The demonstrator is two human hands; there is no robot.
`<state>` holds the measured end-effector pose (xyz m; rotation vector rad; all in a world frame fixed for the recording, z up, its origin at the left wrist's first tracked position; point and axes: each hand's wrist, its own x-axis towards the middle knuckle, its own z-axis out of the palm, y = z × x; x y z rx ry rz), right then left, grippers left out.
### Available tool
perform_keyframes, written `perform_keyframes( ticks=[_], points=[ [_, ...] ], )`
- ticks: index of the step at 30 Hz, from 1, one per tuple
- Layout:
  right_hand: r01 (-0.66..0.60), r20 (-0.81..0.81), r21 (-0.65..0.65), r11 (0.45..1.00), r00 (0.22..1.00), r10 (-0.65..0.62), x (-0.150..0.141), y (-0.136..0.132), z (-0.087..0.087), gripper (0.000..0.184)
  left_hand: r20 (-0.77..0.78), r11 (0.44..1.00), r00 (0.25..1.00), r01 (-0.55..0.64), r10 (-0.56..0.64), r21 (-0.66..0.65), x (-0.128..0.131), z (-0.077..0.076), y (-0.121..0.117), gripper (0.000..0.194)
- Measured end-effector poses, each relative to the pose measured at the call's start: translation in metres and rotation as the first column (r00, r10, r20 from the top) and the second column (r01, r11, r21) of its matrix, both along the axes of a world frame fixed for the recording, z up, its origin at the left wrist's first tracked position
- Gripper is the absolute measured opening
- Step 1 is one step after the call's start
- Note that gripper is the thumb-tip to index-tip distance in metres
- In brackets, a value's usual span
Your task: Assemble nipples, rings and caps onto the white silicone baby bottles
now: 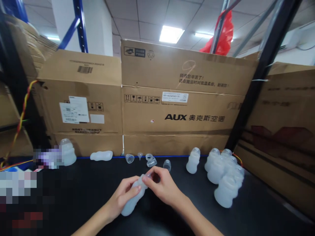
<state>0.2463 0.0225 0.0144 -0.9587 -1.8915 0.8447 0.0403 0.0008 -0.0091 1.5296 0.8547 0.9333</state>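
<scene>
My left hand (122, 196) is wrapped round the body of a translucent silicone bottle (133, 200) that lies tilted over the black table (81, 193). At the bottle's mouth my right hand (162, 185) pinches its fingers together on the rim; a small clear piece may sit between them, but I cannot make it out. Both hands meet near the table's middle front.
Several small clear caps and a funnel (147, 159) lie behind the hands. One bottle lies flat (101, 155), one stands (193, 160), a cluster of bottles (226, 177) stands at right, another (67, 151) at left. Cardboard boxes (177, 108) wall the back; a black rack post (256, 82) rises right.
</scene>
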Motion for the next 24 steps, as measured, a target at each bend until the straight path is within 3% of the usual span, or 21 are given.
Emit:
perform_keyframes(
  ticks=[4,5,8,10,15,19,21,24],
  points=[
    [0.125,0.082,0.056,0.991,0.988,-0.129,0.009,-0.005,0.008,0.042,-0.102,0.99,0.994,-0.01,0.025,0.141,0.003,0.007,-0.002,0.044],
    [0.087,0.062,0.064,0.994,0.994,-0.091,0.011,-0.006,0.01,0.039,-0.113,0.989,0.993,-0.013,0.029,0.144,0.004,0.008,-0.001,0.044],
    [-0.201,-0.083,0.017,0.979,0.976,0.202,0.017,-0.005,0.016,0.053,-0.107,0.991,0.993,-0.033,0.047,0.127,0.002,0.007,0.002,0.044],
    [-0.294,-0.139,-0.007,0.956,0.947,0.29,0.017,-0.002,0.016,0.043,-0.102,0.991,0.994,-0.033,0.046,0.132,0.0,0.007,0.004,0.046],
    [-0.135,-0.084,0.009,0.991,0.987,0.136,0.01,0.0,0.009,0.024,-0.083,0.988,0.996,-0.02,0.033,0.154,-0.002,0.011,0.004,0.049],
    [-0.128,-0.071,0.047,0.991,0.989,0.132,0.01,-0.001,0.009,0.022,-0.089,0.987,0.996,-0.006,0.02,0.16,-0.003,0.014,0.003,0.049],
    [-0.22,-0.1,0.017,0.975,0.97,0.221,0.012,-0.001,0.009,0.023,-0.073,0.994,0.997,0.004,0.004,0.106,-0.006,0.013,0.003,0.049],
    [-0.397,-0.242,-0.087,0.914,0.898,0.367,0.013,-0.001,0.008,0.034,-0.013,0.995,0.999,0.044,-0.045,-0.09,-0.01,0.009,0.007,0.054]
  ],
)
